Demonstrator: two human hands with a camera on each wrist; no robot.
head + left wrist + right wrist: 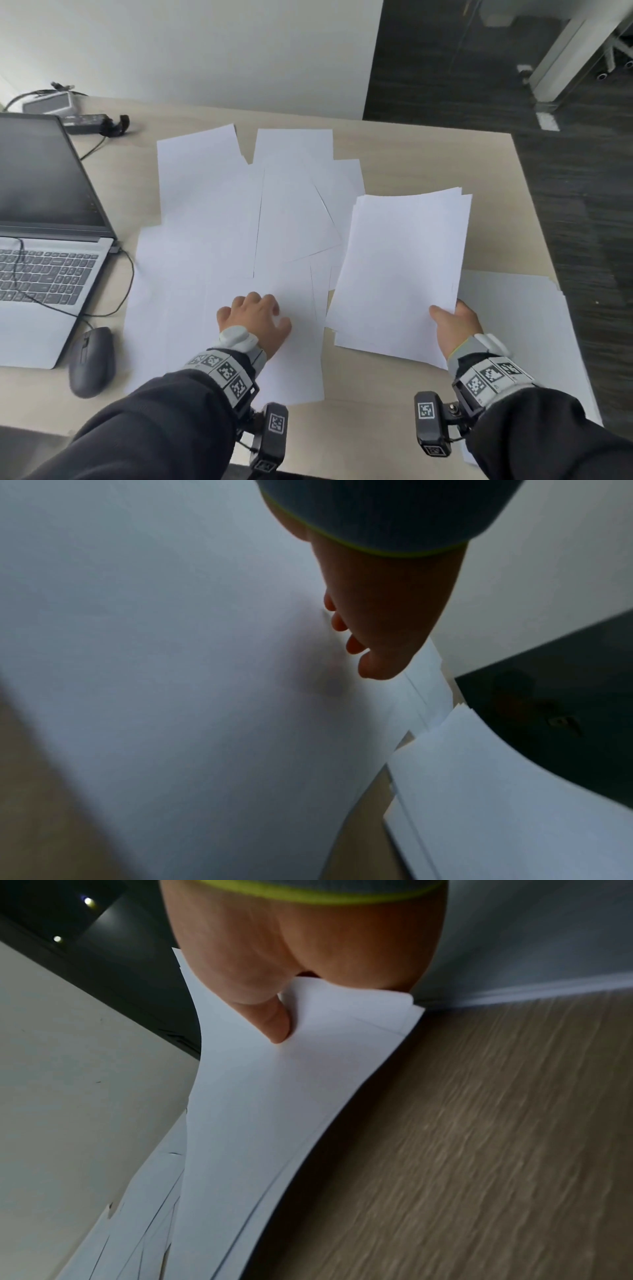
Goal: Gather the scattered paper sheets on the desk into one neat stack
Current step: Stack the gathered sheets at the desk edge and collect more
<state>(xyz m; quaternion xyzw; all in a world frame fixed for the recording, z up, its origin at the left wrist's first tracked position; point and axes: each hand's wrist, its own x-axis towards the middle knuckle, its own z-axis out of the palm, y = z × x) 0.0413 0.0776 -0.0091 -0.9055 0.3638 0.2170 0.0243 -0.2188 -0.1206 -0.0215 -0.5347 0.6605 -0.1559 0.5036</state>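
Several white paper sheets [212, 192] lie spread and overlapping across the wooden desk [411, 150]. My left hand [253, 317] rests fingertips-down on a near sheet [171, 642]; the left wrist view shows its fingers [352, 645] touching the paper and gripping nothing. My right hand [457, 320] pinches the near right corner of a gathered stack [404, 267], which is lifted and tilted above the desk. In the right wrist view the thumb [274, 1020] presses on top of that stack [274, 1110]. More sheets [520, 325] lie under the right hand by the desk's right edge.
An open laptop [44, 219] stands at the left with a black mouse [91, 361] in front of it and a cable trailing between them. A power adapter [89, 123] sits at the back left. The desk's right edge [534, 212] drops to dark floor.
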